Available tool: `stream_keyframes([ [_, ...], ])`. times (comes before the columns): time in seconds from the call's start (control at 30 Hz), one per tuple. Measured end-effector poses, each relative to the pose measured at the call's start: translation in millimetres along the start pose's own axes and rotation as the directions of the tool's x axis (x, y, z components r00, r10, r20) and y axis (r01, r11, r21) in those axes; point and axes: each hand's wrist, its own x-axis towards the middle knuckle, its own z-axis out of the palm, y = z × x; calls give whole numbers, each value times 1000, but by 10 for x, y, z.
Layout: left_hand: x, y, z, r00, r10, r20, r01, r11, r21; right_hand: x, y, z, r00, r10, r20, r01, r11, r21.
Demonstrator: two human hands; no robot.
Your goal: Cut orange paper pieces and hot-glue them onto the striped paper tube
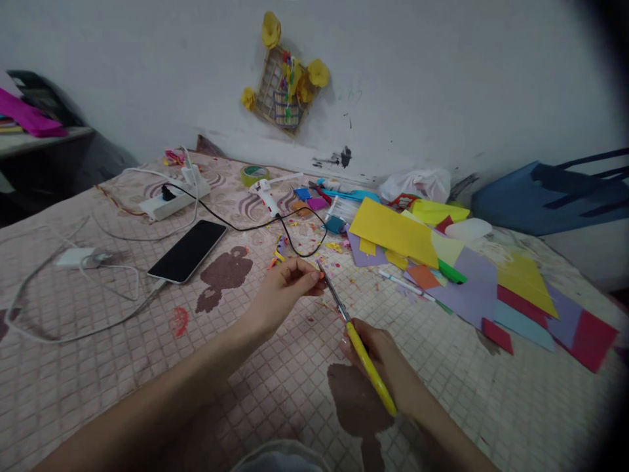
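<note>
My right hand (pixel 386 351) grips a pair of scissors (pixel 369 368) with yellow handles, the metal blades pointing up and away. Their tips reach the fingertips of my left hand (pixel 291 287). Thumb and forefinger of that hand are pinched on a small orange paper piece (pixel 322 275), mostly covered by the fingers. Whether the blades touch the paper, I cannot tell. Just beyond the left hand, a small purple and yellow paper piece (pixel 280 249) lies among tiny coloured scraps (pixel 337 246).
Sheets of coloured paper, a yellow one (pixel 396 231) on top, spread to the right beside a white pen (pixel 405 286). A glue gun (pixel 266 198), green tape roll (pixel 254 174) and power strip (pixel 171 200) lie farther back. Left, a phone (pixel 188 251) trails a white cable.
</note>
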Motion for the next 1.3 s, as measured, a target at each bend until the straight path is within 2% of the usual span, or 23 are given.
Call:
stream_keyframes([
  [0.3, 79, -22, -114, 997, -16, 80, 15, 1000, 10, 23, 0, -78, 1000, 15, 24, -16, 999, 45],
  [0.57, 49, 11, -78, 993, -18, 119, 17, 1000, 13, -14, -18, -135, 993, -58, 102, 49, 995, 90],
  [1.03, 25, 16, -65, 993, -44, 107, 39, 998, 49, 24, 52, -200, 991, -47, 128, 44, 999, 26],
  [1.1, 19, -23, -69, 991, -57, 118, 50, 997, 64, 76, 154, -257, 998, 8, 56, -4, 998, -64],
  [1.2, -7, -115, -65, 980, -94, 176, 81, 994, 76, 168, 403, -359, 975, 77, -209, -146, 930, -339],
  [1.3, -44, -209, -46, 954, -149, 259, 130, 988, 89, 237, 677, -451, 937, 30, -349, -214, 838, -502],
])
